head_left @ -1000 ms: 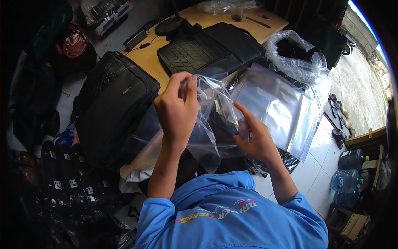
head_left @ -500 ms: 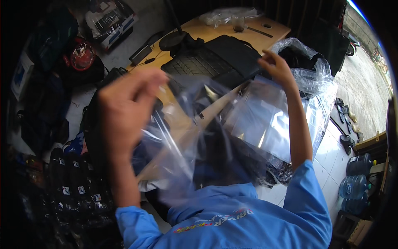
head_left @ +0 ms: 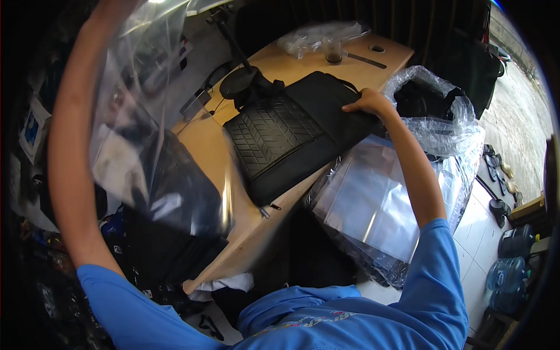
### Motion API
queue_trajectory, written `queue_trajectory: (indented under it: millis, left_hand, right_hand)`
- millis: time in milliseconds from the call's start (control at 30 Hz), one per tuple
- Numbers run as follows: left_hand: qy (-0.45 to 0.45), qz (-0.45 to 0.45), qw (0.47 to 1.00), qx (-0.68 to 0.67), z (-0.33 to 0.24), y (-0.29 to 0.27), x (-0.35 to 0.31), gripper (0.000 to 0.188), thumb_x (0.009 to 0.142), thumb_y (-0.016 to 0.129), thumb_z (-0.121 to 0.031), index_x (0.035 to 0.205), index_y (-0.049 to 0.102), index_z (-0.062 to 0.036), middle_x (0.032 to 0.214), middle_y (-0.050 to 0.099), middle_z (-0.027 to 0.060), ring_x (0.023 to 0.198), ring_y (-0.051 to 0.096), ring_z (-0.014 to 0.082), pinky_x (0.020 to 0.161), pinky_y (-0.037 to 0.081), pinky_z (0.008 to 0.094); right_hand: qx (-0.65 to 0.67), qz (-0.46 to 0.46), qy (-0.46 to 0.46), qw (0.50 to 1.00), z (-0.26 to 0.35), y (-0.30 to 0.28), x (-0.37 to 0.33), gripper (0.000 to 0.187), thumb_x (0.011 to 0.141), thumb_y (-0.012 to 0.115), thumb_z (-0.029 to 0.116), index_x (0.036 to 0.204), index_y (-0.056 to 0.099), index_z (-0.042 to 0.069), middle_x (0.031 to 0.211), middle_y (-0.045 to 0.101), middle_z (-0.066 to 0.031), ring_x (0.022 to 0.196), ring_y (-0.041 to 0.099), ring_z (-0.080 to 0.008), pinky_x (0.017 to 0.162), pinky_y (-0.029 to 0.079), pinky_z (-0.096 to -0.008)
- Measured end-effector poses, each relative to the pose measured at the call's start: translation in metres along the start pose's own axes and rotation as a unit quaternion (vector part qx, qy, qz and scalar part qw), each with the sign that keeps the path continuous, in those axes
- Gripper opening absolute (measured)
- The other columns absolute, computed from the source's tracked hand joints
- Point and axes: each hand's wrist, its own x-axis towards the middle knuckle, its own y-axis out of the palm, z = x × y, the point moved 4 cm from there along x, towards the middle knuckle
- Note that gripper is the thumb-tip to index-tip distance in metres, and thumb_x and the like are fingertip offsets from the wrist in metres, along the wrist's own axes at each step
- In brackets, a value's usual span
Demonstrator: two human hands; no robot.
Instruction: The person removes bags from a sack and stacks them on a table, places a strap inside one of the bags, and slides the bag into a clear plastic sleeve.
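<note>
A black backpack [head_left: 280, 131] with a tread-like pattern on its front panel lies flat on the wooden table. My right hand [head_left: 373, 104] grips its right edge close to the top loop, the thumb stretched over the upper face. High at the left, my left hand [head_left: 114, 9] is partly cut off by the upper rim, its fingers out of sight. From it hangs a large clear plastic bag [head_left: 137, 111], spread out in the air left of the backpack.
On the wooden table [head_left: 239, 204] stand a glass [head_left: 333, 51] and crumpled plastic [head_left: 315, 38]. Clear plastic sleeves [head_left: 364, 198] lie on a wrapped bundle at right, beside an opened plastic sack [head_left: 431, 131]. Water bottles [head_left: 506, 274] and footwear [head_left: 496, 169] sit on the floor at far right.
My left hand has swung up and leftward, carrying the clear plastic bag off from in front of me. My right hand has come down onto the backpack's edge.
</note>
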Motion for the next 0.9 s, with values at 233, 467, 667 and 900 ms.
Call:
queue_trajectory:
  millis: [233,467,667,900]
  left_hand:
    - [0.146,-0.035,0.983,0.108,-0.062,-0.021,0.069,0.017,0.072,0.060,-0.006,0.086,0.051,-0.0106,0.065,0.047,0.0042,0.053,0.057,0.0157,0.045,0.046,0.0264]
    - [0.048,-0.031,0.993,-0.101,-0.169,0.044,0.040,0.019,0.082,0.060,-0.012,0.101,0.060,-0.0113,0.074,0.053,0.0050,0.056,0.058,0.0145,0.051,0.047,0.0257]
    - [-0.121,-0.058,0.943,-0.303,-0.209,0.081,-0.007,0.016,0.082,0.060,-0.014,0.098,0.058,-0.0099,0.072,0.051,0.0071,0.057,0.057,0.0261,0.052,0.046,0.0339]
    - [-0.179,-0.015,0.913,-0.367,-0.224,0.084,-0.017,0.016,0.082,0.061,-0.013,0.097,0.060,-0.0081,0.076,0.057,0.0076,0.071,0.060,0.0259,0.060,0.048,0.0347]
  right_hand:
    - [0.327,0.152,0.066,0.931,-0.008,0.004,-0.038,0.057,0.066,0.078,0.024,0.109,0.058,-0.008,0.100,0.064,-0.0179,0.084,0.064,-0.0249,0.074,0.052,-0.0319]
    - [0.553,0.149,0.093,0.814,-0.036,0.018,-0.075,0.045,0.078,0.068,0.014,0.114,0.052,-0.008,0.098,0.063,-0.0187,0.084,0.066,-0.0240,0.079,0.055,-0.0317]
    - [0.621,0.200,0.165,0.739,-0.025,0.029,-0.079,0.049,0.079,0.068,0.017,0.114,0.047,-0.010,0.101,0.062,-0.0201,0.088,0.065,-0.0268,0.075,0.057,-0.0341]
    - [0.506,0.112,0.065,0.853,-0.031,0.016,-0.102,0.051,0.078,0.062,0.009,0.123,0.043,-0.004,0.099,0.061,-0.0152,0.083,0.065,-0.0259,0.079,0.055,-0.0331]
